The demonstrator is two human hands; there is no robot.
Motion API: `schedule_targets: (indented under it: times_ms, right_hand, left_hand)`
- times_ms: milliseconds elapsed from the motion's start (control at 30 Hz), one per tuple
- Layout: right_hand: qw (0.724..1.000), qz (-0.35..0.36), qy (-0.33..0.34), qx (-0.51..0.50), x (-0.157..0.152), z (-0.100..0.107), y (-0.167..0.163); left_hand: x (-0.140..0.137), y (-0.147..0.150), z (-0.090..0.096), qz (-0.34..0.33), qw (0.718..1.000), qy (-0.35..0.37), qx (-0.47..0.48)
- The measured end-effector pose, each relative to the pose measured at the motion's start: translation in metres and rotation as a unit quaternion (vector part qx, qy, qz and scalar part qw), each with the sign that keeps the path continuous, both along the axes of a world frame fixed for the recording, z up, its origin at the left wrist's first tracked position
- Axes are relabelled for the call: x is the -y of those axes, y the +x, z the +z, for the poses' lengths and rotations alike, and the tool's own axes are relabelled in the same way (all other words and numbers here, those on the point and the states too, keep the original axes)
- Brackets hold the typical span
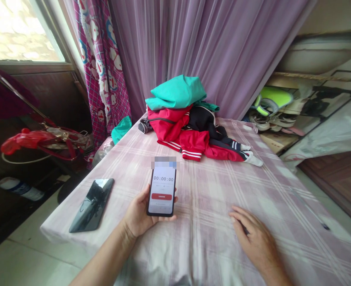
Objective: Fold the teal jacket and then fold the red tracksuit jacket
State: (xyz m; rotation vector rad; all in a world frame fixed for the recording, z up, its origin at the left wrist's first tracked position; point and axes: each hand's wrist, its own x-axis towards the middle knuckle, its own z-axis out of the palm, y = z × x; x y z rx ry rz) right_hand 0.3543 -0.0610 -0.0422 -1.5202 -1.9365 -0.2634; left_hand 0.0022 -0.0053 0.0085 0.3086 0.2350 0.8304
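Two curtains hung behind the surface [205, 194]: one plain purple curtain [169, 35] and, to its left, one magenta patterned curtain [101, 75]. One checked cloth in pale pink and white covered the surface.

Two phones were in view. One, the lit phone [161, 204], stood tilted up in the left hand [138, 216], whose grip was closed around its lower part, thumb on one side and fingertips showing on the other. Its screen read 00:00:00 above one red button. The other, a dark phone [92, 206], lay on the surface to the left, well apart from the hand. One right hand [254, 238] was palm down at the near right, its grip loosely open, with no object visible in it.

One heap of clothes sat at the far end: one turquoise garment [180, 93] on top, red cloth [169, 129] with white-striped bands below it, and black cloth [202, 119] beside the red. One white-and-blue can [20, 188] lay on its side at the left, and several shoes [260, 121] filled a shelf at the right, too crowded to count.
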Motion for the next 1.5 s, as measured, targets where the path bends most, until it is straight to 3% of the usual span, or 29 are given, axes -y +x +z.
schedule_targets:
  times_ms: [167, 433, 567, 1167, 1500]
  right_hand:
    - [1.0, 0.009, 0.001, 0.012, 0.002, 0.002, 0.001]
    - [1.0, -0.003, -0.027, 0.003, 0.004, 0.003, 0.003]
    - [1.0, 0.002, -0.026, 0.0, 0.005, 0.004, 0.001]
    - [0.999, -0.012, -0.041, -0.025, 0.006, 0.007, -0.003]
    - [1.0, 0.008, 0.0, 0.004, 0.003, 0.007, -0.003]
  left_hand:
    - [0.008, 0.008, 0.006, -0.003, 1.0, -0.009, 0.002]
    - [0.019, 0.034, 0.039, -0.03, 0.999, 0.015, 0.008]
    - [0.019, 0.039, 0.046, -0.041, 0.999, 0.02, 0.015]
    - [0.017, 0.041, 0.054, -0.052, 0.999, 0.005, -0.003]
    - [-0.012, 0.023, 0.031, -0.015, 0.999, 0.031, -0.005]
